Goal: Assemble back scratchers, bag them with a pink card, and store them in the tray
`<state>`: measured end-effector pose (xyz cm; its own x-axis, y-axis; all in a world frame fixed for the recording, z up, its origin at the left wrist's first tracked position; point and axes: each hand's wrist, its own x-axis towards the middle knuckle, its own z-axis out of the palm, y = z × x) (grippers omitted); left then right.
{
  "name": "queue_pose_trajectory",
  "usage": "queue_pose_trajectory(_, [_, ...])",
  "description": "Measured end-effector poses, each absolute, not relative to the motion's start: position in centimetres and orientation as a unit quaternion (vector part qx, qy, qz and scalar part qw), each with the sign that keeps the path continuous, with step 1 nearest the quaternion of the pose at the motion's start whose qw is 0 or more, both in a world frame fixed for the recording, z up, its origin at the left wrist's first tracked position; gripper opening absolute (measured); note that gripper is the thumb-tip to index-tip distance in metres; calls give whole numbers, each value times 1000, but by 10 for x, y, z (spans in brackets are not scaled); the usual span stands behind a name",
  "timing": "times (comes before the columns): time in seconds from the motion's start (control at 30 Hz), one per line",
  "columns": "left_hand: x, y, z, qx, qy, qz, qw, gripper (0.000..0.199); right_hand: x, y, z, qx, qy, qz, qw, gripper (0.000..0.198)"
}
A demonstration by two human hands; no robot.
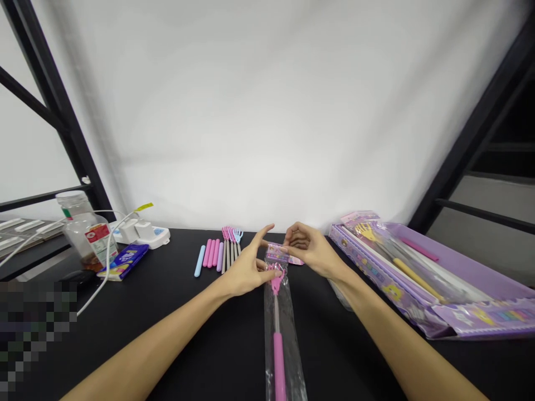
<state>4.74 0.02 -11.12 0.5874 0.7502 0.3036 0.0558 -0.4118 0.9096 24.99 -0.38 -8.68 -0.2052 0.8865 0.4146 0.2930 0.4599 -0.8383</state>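
A pink back scratcher with a hand-shaped head and metal rod lies lengthwise in a clear plastic bag, a purple printed header at the bag's far end. My left hand grips the bag's left side by the scratcher head, thumb across it, index finger stretched up and away. At the header's right edge, my right hand is closed with thumb and fingertips pinched on the bag's top. Beneath my right hand a pink printed card partly shows.
Left of my hands lie several loose handles and several scratcher heads on rods. A purple display box with bagged scratchers stands at right. At left are a plastic jar, a blue packet, a power strip and white cables.
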Motion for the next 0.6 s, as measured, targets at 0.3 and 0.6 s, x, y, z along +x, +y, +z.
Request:
queue_pose_trajectory(0.3, [68, 21, -93, 687, 307, 526, 396, 81, 253, -16, -82, -493, -590, 518, 374, 48])
queue_pose_trajectory(0.6, [143, 55, -72, 687, 314, 525, 391, 71, 339, -25, -50, -556, -625, 320, 444, 24])
